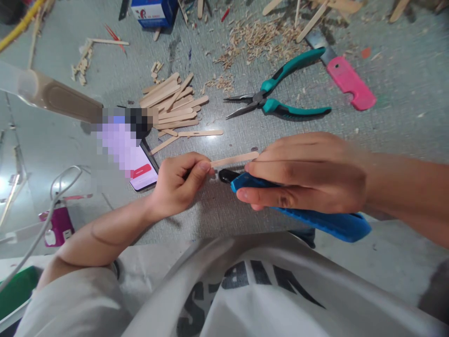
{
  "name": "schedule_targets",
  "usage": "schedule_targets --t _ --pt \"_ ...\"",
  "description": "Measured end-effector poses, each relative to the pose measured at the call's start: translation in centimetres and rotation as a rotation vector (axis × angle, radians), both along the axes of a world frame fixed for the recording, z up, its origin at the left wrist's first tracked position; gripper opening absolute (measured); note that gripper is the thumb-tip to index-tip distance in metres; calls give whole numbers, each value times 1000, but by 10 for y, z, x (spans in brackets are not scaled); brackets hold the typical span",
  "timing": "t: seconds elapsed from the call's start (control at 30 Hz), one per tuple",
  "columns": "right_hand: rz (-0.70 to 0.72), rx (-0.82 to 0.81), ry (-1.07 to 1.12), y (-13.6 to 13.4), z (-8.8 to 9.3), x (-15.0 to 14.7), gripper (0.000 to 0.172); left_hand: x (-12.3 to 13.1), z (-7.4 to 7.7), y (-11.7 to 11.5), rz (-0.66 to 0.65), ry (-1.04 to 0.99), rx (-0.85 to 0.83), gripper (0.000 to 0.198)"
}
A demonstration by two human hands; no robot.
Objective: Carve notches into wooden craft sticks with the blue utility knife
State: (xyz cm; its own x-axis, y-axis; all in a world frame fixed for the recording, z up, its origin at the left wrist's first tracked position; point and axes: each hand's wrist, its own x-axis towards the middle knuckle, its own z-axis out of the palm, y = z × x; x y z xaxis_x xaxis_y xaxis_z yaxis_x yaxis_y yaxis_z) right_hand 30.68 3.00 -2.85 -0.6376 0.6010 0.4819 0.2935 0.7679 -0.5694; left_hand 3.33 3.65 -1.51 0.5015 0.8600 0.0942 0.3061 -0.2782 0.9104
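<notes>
Between the thumb and bent fingers of my left hand (184, 180) is one end of a wooden craft stick (235, 159). The stick points right, its far end at the fingertips of my right hand (308, 175). My right hand is closed around a blue utility knife (322, 222) with a black front end; no blade shows clearly. The knife's front lies just below the stick, and its handle sticks out under the palm. Beyond my left hand lies a loose pile of craft sticks (175, 100). Needle-nose pliers (259, 99) with teal handles lie open beyond my right hand.
A phone (145, 173) with a partly blurred screen lies left of my left hand. Wood shavings (259, 42), a pink-handled cutter (351, 82) and a blue box (154, 11) are at the back. At left are a tan glue-gun-like object (63, 96), a cable (52, 210) and a purple box (58, 227).
</notes>
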Motion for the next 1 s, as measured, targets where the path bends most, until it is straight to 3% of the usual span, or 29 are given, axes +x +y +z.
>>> schedule_targets --t 0.13,0.4,0.6,0.8,1.0 --pt "44 42 72 4 10 -6 16 0 0 -2 5 45 30 31" --pt "55 -48 71 4 9 -5 14 0 2 -4 44 165 69 29" --pt "53 -142 9 4 13 -5 27 1 3 -5 34 190 91 27" --pt "2 -93 16 1 8 -4 18 1 1 -5 20 204 137 28" --pt "48 -109 25 2 8 -4 6 0 0 -6 8 208 154 30"
